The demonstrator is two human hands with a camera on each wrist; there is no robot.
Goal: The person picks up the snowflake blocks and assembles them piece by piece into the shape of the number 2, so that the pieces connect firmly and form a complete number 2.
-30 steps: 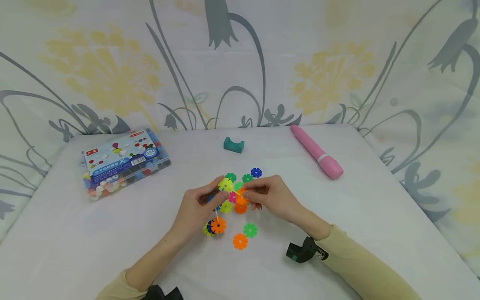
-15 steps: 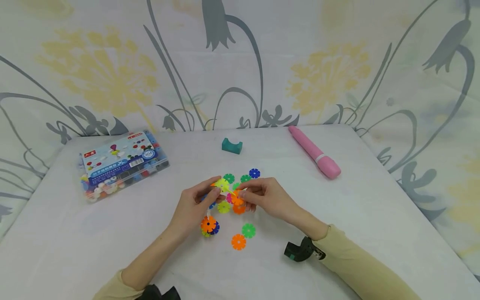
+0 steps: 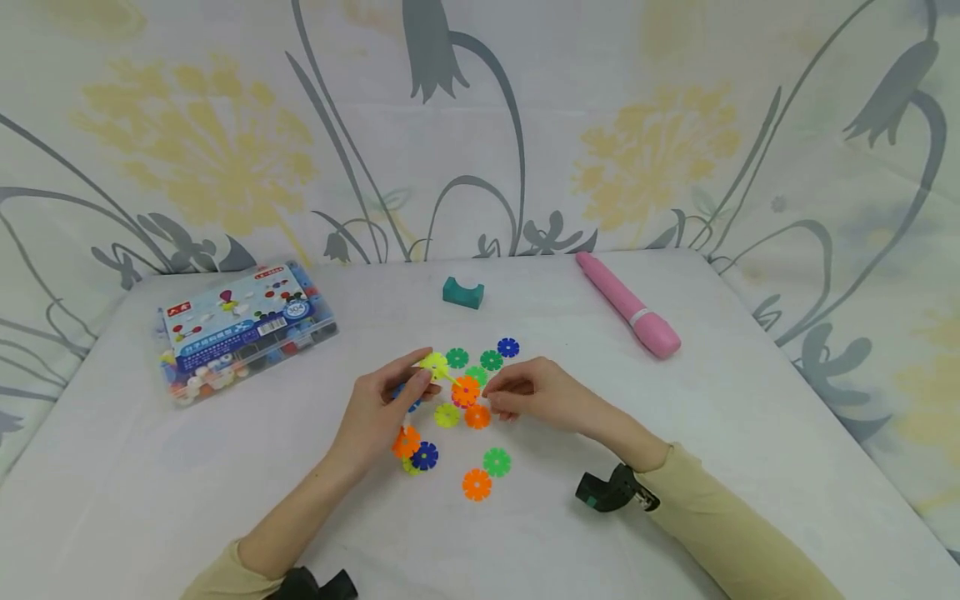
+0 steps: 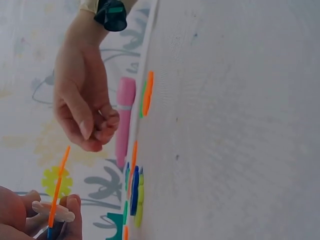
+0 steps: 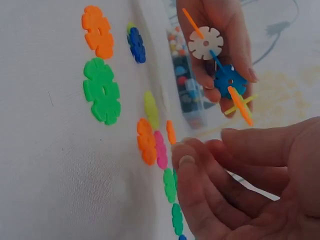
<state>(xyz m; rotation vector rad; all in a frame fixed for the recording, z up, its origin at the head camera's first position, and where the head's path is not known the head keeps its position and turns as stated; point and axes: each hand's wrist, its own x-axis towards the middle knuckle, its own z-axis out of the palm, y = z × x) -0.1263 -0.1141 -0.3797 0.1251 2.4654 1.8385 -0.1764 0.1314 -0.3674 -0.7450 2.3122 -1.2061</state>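
Note:
My left hand (image 3: 375,412) pinches a joined chain of notched plastic snowflake discs above the table. In the right wrist view, the chain shows a white disc (image 5: 197,50), a blue disc (image 5: 225,75), an orange disc (image 5: 241,106) and a thin yellow edge. A yellow disc (image 3: 433,365) sits by the left fingertips in the head view. Right of it is an orange disc (image 3: 466,389), seemingly joined by a yellow piece. Another orange disc (image 3: 407,442) hangs below the left hand. My right hand (image 3: 543,396) hovers just right of the chain, fingers loosely curled and holding nothing.
Loose discs lie around the hands, among them a green disc (image 3: 497,462), an orange disc (image 3: 477,484) and a blue disc (image 3: 508,347). Behind are a clear box (image 3: 247,321) of small parts, a teal curved block (image 3: 462,293) and a pink wand-like object (image 3: 628,306).
My left hand has drawn the chain to the left, and the orange disc that the right fingers pinched has moved with it. The right fingers have let go of that disc.

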